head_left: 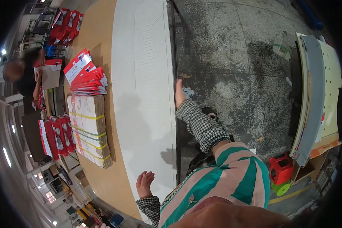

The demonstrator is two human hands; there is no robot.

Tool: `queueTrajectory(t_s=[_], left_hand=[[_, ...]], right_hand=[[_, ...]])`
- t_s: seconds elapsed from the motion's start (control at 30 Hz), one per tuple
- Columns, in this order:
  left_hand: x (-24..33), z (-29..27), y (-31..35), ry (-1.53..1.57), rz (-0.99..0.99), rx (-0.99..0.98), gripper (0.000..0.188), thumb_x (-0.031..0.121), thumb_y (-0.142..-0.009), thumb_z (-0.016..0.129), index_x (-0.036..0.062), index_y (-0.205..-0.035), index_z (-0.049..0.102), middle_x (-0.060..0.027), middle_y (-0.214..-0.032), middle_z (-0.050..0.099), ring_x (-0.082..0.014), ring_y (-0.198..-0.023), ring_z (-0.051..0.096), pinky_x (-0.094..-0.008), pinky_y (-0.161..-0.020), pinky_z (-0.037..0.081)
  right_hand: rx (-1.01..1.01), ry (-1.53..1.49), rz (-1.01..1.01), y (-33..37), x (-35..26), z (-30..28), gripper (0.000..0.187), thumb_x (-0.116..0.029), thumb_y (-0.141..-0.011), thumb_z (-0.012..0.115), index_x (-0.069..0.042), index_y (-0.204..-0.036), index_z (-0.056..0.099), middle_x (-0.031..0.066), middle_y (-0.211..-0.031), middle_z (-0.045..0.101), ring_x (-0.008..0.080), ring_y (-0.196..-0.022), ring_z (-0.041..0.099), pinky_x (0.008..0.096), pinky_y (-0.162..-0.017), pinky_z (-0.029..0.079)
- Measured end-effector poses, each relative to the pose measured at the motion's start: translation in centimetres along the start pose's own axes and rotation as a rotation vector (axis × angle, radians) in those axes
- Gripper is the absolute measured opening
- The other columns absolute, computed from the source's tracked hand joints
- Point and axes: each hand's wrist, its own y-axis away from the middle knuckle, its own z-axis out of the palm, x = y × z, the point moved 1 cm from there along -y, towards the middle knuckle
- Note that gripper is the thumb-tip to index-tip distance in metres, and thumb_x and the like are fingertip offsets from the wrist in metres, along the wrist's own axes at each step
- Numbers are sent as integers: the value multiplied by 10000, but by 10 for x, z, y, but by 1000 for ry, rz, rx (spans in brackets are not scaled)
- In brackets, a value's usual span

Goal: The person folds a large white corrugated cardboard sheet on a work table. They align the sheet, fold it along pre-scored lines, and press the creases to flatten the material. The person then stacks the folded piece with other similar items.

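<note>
A long white sheet (140, 91) with faint creases lies along the edge of a tan table. Over its lower part I hold my left hand (144, 184) raised, fingers stretched out and nothing in them; it casts a shadow on the sheet. My right hand (179, 95) reaches farther ahead, at the sheet's right border along the dark table edge (174, 49). It shows edge-on with a straight finger or thumb pointing away from me; I see nothing held in it. Checked sleeve covers (203, 123) are on my forearms.
A strapped bundle of flat cardboard (88, 129) stands on the tan table (102, 30), with red and white packets (86, 76) fanned beyond it. At left another person holds a cardboard piece (51, 74). Right are stacked boards (311, 95) and a red-green toy (281, 171).
</note>
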Motion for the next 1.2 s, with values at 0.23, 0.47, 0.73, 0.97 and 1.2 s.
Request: queueTrajectory(t_s=[0.23,0.47,0.73,0.97,1.2], left_hand=[[20,24,-12,10,-51,5,378,216,-915,517,-74,-1156,486,-228,-1027,603,-312,-942,623,-366,-816,525],[12,26,-22,70,-65,-9,374,216,-911,523,-72,-1147,493,-225,-1014,610,-310,-922,628,-366,-818,524],[28,50,-57,48,-64,40,351,213,-897,540,-67,-1107,507,-216,-968,625,-299,-881,639,-362,-766,542],[102,104,-101,119,13,191,332,207,-890,549,-51,-1096,517,-205,-960,624,-295,-867,642,-354,-754,543],[170,198,-122,63,18,56,374,194,-896,541,-85,-1139,491,-224,-1006,610,-300,-905,632,-356,-804,531]], right_hand=[[5,49,-90,-35,-45,11,886,-701,-862,174,-11,-1417,200,167,-1435,285,249,-1324,263,321,-1084,201],[-13,81,67,-9,-81,33,846,-687,-869,193,-55,-1432,181,190,-1448,246,302,-1334,244,384,-1068,259],[-84,32,-172,-66,-91,18,891,-684,-872,188,25,-1412,166,199,-1465,197,292,-1345,218,367,-1091,196],[62,102,-316,-195,-242,30,866,-675,-876,187,-12,-1427,106,185,-1481,147,292,-1360,184,386,-1099,177],[30,144,-239,-290,-365,95,841,-671,-876,190,-69,-1448,59,172,-1493,113,296,-1370,163,407,-1102,173]])
